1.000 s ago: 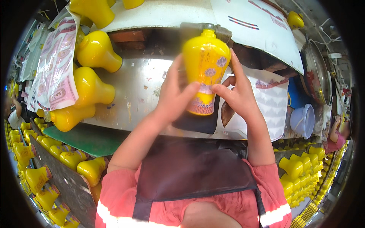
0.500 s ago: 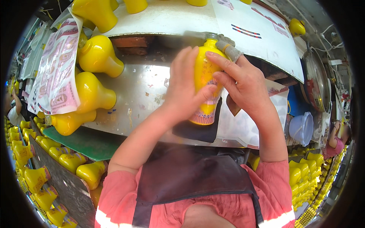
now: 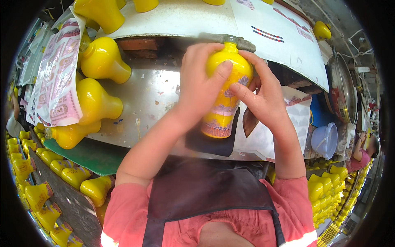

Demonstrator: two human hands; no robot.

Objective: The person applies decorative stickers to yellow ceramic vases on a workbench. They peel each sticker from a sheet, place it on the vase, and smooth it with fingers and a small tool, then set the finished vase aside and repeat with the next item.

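A glossy yellow bottle (image 3: pixel 224 109) with a clear glass neck and purple floral decals lies on a dark cloth (image 3: pixel 210 146), its neck pointing away from me. My left hand (image 3: pixel 199 80) grips its left side, thumb across the upper body. From the right, my right hand (image 3: pixel 263 90) holds it with the thumb on the front decal. The fingertips of both hands curl behind the bottle and are partly hidden. Beside my right hand lies a brown pointed flat piece (image 3: pixel 249 122). Behind the bottle's neck rests a grey rolled cloth (image 3: pixel 247 44).
Several yellow bottles (image 3: pixel 101 101) lie at the left beside a sheet of pink decals (image 3: pixel 57 92). A pale decal sheet (image 3: pixel 294 123) covers the right of the metal bench (image 3: pixel 152 86). A lavender bucket (image 3: pixel 324 140) stands right. Another person (image 3: pixel 362 154) is farther right.
My right hand has gone from pressing the bottle's upper front to wrapping its right side. The bottle has turned, bringing a purple flower decal forward. My left fingers now curl round it.
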